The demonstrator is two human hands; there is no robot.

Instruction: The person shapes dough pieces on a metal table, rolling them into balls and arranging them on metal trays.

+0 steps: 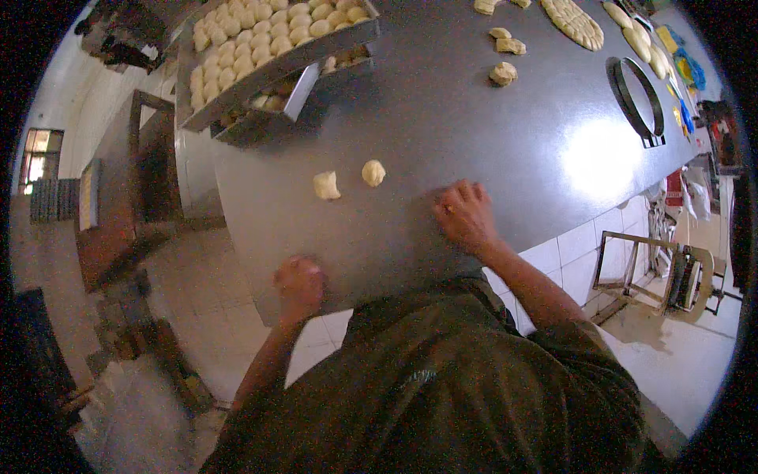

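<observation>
**L hand (300,283) & R hand (467,213) sitting over near side of worktop (410,229), dough lying ahead**

L hand is sitting over the near L corner, fingers looking curled in, but blur is hiding detail; can't tell if its grip is clenching on sth or just folded. R hand is sitting further in, approx. mid-worktop, palm facing down, fingers bending; its underside isn't showing, so can't tell if that grip is grasping anything.

Just beyond the hands, 2 dough pcs are lying on bare metal: a squarish dough pc (325,186) on the L & a round dough pc (373,173) near it on the R, w/ a small gap between. Neither hand is touching them.

Far L, a tray of dough balls (272,41) is resting at an angle on a lower tray (296,99), also holding dough. Far R side: a few loose dough chunks (504,74) are lying apart, w/ a flat scored dough oval (574,24) & some long dough pcs (641,43) sitting beyond. A dark oval band (657,110) is lying nr the R edge.

Dark shirt (442,379) is filling the bottom; its front is meeting the worktop edge.
</observation>
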